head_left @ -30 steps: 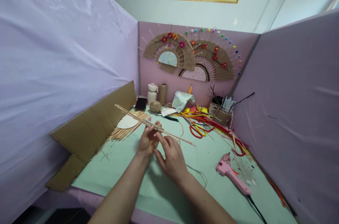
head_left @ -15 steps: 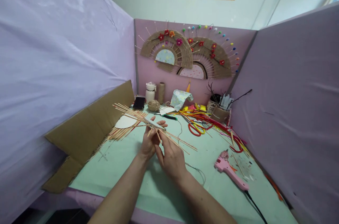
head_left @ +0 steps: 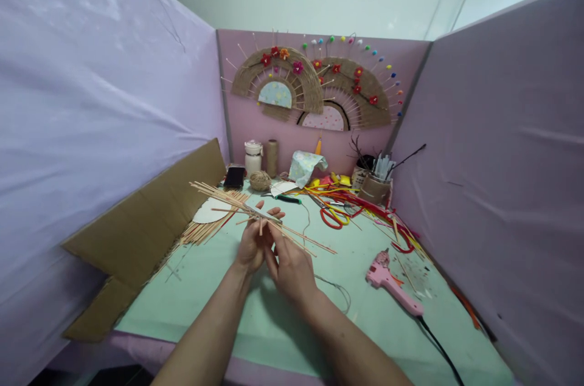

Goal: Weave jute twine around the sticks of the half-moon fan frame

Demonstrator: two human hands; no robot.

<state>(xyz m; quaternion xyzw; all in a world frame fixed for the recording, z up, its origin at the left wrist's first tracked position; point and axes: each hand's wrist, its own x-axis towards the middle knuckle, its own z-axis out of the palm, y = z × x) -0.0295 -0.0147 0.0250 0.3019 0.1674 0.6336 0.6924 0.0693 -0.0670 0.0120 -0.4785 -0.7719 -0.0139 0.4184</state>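
Observation:
A bundle of thin wooden sticks (head_left: 222, 193), spread out like a fan around a small pale piece, is held above the green table (head_left: 205, 295). My left hand (head_left: 252, 245) grips it from below, its fingertips showing behind the bundle. From the right, my right hand (head_left: 289, 261) closes its thumb and fingers on the near edge, close to the left thumb. Sticks point out to the left and to the lower right. A grey cord (head_left: 340, 289) lies on the table beside the right hand. What sits between the fingertips is too small to tell.
At the right lies a pink glue gun (head_left: 395, 290). Red-handled scissors (head_left: 331, 218), pliers (head_left: 289, 199), a twine ball (head_left: 260, 180) and coloured strips are further back. More sticks (head_left: 205, 231) and brown cardboard (head_left: 150, 234) are on the left. Two fan-shaped decorations (head_left: 278, 79) hang behind.
The bundle has turned and tilted slightly in my hands, so its short near sticks point differently. The whole view has shifted a little, with the background now further left.

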